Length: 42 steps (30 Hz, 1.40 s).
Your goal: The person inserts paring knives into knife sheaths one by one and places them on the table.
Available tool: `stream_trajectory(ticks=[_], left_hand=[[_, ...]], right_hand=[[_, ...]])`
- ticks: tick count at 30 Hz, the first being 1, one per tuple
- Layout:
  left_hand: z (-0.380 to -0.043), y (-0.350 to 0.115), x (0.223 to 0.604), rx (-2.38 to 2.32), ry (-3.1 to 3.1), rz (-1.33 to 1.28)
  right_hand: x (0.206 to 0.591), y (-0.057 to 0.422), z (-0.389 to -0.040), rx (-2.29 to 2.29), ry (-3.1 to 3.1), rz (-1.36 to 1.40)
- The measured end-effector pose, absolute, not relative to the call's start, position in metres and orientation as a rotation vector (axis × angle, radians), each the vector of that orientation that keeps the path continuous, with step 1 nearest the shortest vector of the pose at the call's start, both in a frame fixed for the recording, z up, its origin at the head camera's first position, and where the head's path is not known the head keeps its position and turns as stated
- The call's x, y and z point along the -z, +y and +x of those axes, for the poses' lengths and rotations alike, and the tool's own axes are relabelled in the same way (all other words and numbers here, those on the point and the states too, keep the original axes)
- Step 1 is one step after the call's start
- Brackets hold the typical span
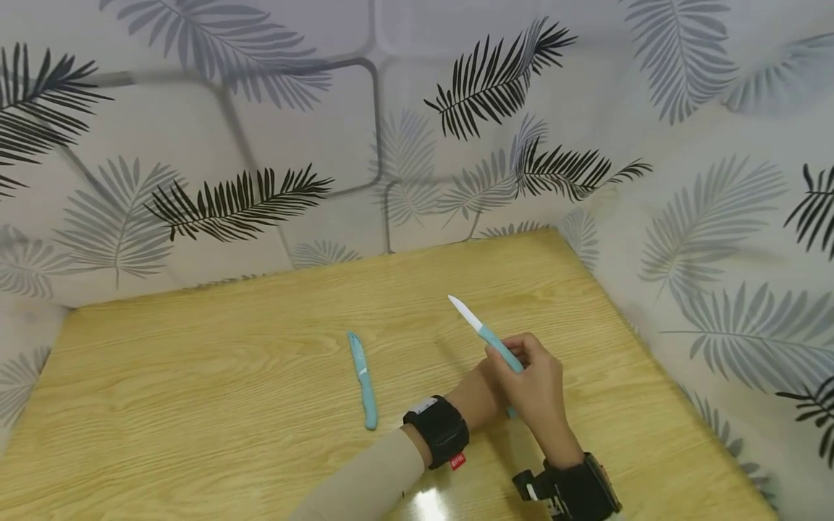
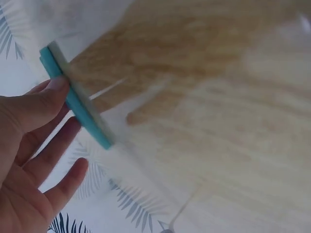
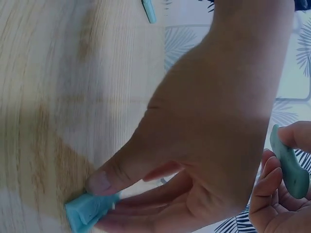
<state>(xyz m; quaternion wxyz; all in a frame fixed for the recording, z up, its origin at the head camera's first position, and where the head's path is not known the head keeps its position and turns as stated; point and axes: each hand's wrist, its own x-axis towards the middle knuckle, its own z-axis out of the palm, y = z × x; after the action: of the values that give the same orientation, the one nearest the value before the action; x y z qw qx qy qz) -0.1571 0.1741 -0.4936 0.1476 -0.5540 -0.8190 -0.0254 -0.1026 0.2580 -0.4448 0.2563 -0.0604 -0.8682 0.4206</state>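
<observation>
In the head view my right hand (image 1: 538, 380) holds a paring knife (image 1: 500, 349) by its teal handle, the bare white blade pointing up and left. My left hand (image 2: 31, 141) crosses beneath the right one and is mostly hidden behind it in the head view. Between its thumb and fingertips the left hand pinches a slim teal knife sheath (image 2: 80, 104), seen edge-on in the left wrist view. The sheath's end (image 3: 90, 211) shows close over the table in the right wrist view. Left of both hands, a second teal knife (image 1: 363, 383) lies in its cover on the table.
The wood-grain table (image 1: 215, 376) meets a leaf-patterned wall (image 1: 313, 137) along its back edge and right side. Black bands with small devices sit on both wrists. Shadows of the hands fall across the tabletop.
</observation>
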Motion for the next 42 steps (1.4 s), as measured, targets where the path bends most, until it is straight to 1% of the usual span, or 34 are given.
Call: stream_trajectory(ticks=[6,15,23,26,30,35,42], left_hand=[[-0.160,0.167,0.491,0.139,-2.410,-1.592],[-0.163,0.157,0.492,-0.031,-2.367,-1.648],[-0.170,0.133,0.473,-0.219,-2.305,-1.640],[-0.175,0.114,0.467,-0.267,-2.363,-1.641],[-0.183,0.078,0.465,-0.061,-2.497,-1.604],[-0.188,0.028,0.460,0.244,-2.616,-1.483],[-0.191,-0.029,0.457,0.424,-2.491,-1.306]], right_hand=[[0.447,0.255,-0.103,-1.170,-2.354,-0.173],[0.449,0.253,-0.106,-1.175,-2.346,-0.143],[0.447,0.254,-0.111,-1.178,-2.347,-0.085],[0.447,0.255,-0.110,-1.190,-2.357,-0.063],[0.447,0.259,-0.107,-1.185,-2.367,-0.064],[0.448,0.264,-0.105,-1.146,-2.390,-0.082],[0.451,0.262,-0.103,-1.182,-2.420,-0.106]])
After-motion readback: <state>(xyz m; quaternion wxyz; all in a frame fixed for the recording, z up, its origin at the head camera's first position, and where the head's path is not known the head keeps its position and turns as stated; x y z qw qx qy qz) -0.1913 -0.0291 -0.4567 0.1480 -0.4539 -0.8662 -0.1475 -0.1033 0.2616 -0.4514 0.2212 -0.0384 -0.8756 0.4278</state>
